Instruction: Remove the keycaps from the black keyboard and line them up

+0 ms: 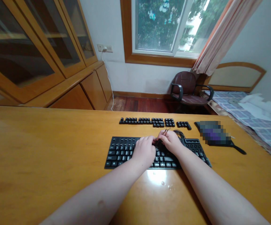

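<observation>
A black keyboard [122, 153] lies on the wooden desk, with my two hands meeting over its upper middle. My left hand [146, 150] rests over the keys, fingers curled together toward the other hand; whatever its fingertips hold is hidden. My right hand [171, 142] is closed on a thin brown wire-like tool [166, 132], whose ends stick up above the fingers. Just behind the right hand is a coiled black cable [179, 133]. Beyond the keyboard, loose black keycaps [144, 121] stand lined up in rows and small groups.
To the right lies a dark pouch [213, 134] with a strap, partly blurred out. A few small wet-looking drops [163, 183] dot the desk [43, 156] in front of the keyboard. Past the desk are a brown armchair [187, 86], a bed [248, 106] and a glass-door cabinet [62, 62].
</observation>
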